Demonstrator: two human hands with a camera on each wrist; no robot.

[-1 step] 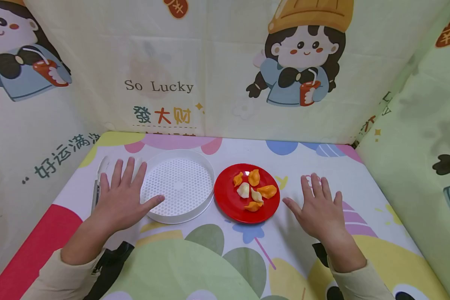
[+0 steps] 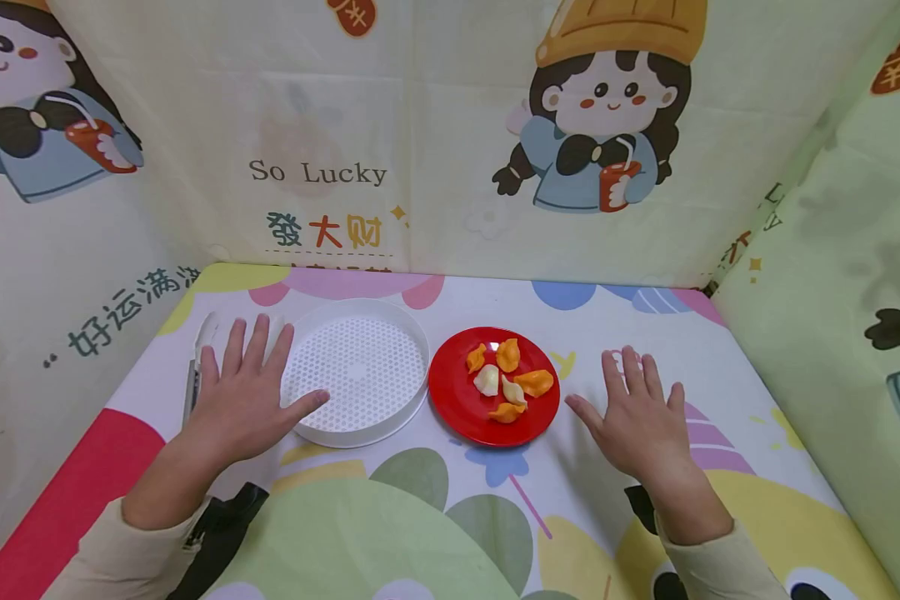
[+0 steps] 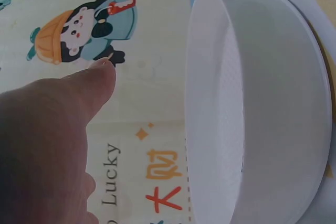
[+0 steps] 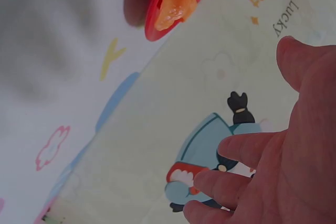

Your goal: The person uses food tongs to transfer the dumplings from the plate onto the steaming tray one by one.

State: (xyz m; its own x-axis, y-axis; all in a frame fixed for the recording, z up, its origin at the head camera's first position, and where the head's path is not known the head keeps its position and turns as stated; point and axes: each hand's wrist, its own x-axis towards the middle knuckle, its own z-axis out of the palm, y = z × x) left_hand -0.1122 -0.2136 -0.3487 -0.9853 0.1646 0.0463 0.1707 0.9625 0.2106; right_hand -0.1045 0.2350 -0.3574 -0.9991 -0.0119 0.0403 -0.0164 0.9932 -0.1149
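My left hand [image 2: 243, 412], fingers spread, is held over the table at the left edge of a white round steamer tray [image 2: 360, 375] with a perforated bottom. It holds nothing. Partly hidden behind that hand lies a slim utensil [image 2: 192, 387] with a metallic side and a pale tip, perhaps tongs. To the right of the tray, a red plate [image 2: 450, 392] carries several dumplings, some orange [image 2: 534, 383] and some white [image 2: 487, 381]. Right of the plate my right hand [image 2: 641, 429] is spread with its thumb towards the rim, gripping nothing.
A printed cloth [image 2: 480, 550] covers the table. Behind it rises a cream patterned backdrop [image 2: 450, 225], with similar sheets at the left [image 2: 60, 267] and right [image 2: 817, 317]. Tray and plate stand side by side, very close together.
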